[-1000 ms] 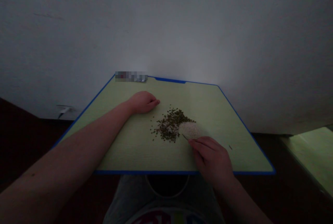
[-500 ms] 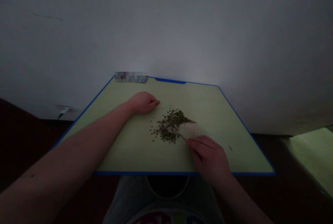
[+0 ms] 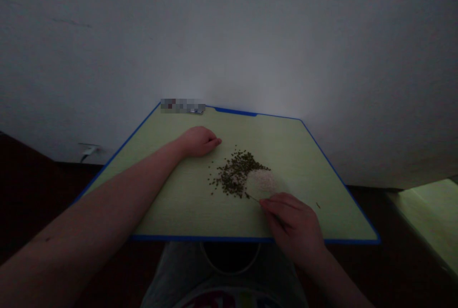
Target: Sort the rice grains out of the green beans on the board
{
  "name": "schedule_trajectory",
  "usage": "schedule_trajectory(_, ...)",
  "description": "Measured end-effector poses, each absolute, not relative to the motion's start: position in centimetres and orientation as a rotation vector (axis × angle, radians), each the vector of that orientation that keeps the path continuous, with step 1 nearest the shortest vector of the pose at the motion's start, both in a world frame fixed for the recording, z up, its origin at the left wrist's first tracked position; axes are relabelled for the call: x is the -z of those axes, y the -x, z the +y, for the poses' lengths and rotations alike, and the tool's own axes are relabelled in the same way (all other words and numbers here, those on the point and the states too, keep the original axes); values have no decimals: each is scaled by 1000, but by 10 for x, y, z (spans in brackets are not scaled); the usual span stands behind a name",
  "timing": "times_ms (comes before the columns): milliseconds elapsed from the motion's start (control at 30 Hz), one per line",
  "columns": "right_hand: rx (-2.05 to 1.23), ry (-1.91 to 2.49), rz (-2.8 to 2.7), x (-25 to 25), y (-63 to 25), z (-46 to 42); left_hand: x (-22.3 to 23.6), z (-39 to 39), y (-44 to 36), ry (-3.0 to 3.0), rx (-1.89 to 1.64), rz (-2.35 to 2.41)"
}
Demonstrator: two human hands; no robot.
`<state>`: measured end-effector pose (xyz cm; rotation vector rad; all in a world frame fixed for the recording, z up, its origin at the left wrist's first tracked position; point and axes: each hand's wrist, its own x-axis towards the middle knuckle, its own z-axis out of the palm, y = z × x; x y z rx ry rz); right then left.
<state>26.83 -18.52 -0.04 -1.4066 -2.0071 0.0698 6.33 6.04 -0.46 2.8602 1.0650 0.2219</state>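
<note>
My right hand [image 3: 296,224] pinches a thin pale stick [image 3: 253,198] near the table's front edge. The stick's tip points left, at the lower edge of a scattered heap of small dark greenish beans or seeds [image 3: 238,169]. A mound of pale grains [image 3: 263,179], rice-like but too small to be sure, lies against the heap's right side, just beyond my right fingers. Left of the heap, my left hand [image 3: 201,141] rests on the tabletop in a loose fist, thumb pointing right, apart from the seeds. Nothing shows in its fingers.
The pale table [image 3: 171,217] has a blue rim and stands by a grey wall. A blurred-out item [image 3: 182,106] lies at its far left corner. A small dark sliver [image 3: 318,205] is at the right. A bucket-like dark container [image 3: 231,270] sits between my legs below the front edge.
My right hand has drawn back slightly toward the front right, showing more of the stick. A few dark seeds now lie at its tip, slightly nearer me. My left hand stays put.
</note>
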Motion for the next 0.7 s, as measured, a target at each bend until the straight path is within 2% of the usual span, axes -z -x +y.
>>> schedule_trajectory(400, 42, 1436, -2005, 1, -270, -176, 6, 61, -64, -2835, -241, 1056)
schedule_trajectory(700, -39, 1388, -2000, 1, -273, -182, 7, 62, -65, -2847, -237, 1059)
